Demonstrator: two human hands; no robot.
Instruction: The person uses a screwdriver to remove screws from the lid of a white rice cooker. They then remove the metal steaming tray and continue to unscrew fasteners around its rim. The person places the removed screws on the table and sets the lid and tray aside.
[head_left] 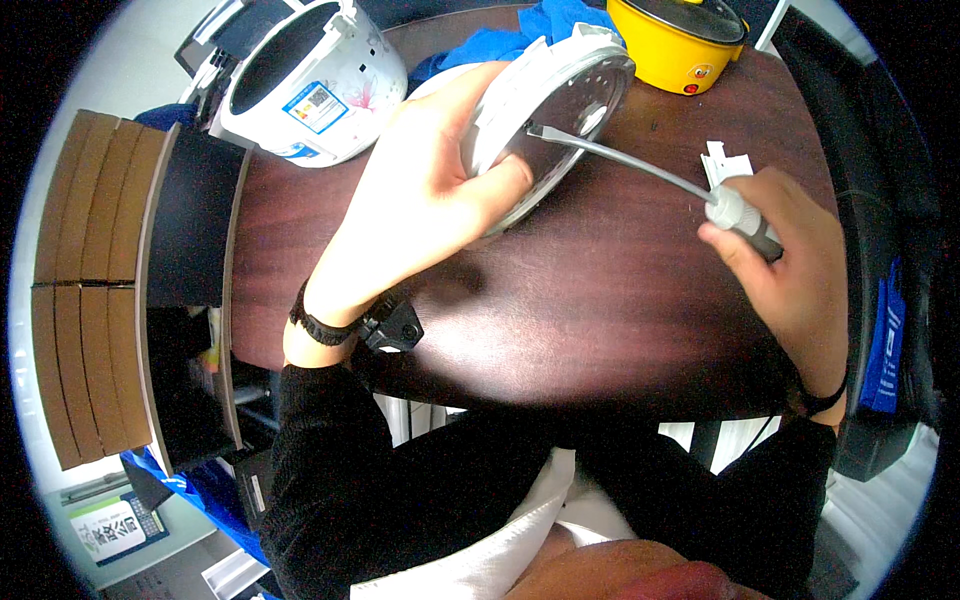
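Note:
My left hand (440,180) grips a round white lid (487,135), tilted up on edge above the table, thumb on its inner side and fingers behind. The lid's inner face is dark and shiny, with a row of small dots near its rim. In my right hand (785,240) is a screwdriver (650,170) with a grey-and-white handle. Its long metal shaft reaches left, and the flat tip meets the lid's inner face near the middle. Close beyond my right hand, a small white plastic piece (727,162) lies on the table.
A white rice cooker body (350,110) with a floral pattern stands at the back left. Behind the lid is a blue cloth (480,48). A yellow electric pot (670,50) sits at the back right of the dark wooden table (600,320). Cardboard boxes (90,370) are stacked at the left.

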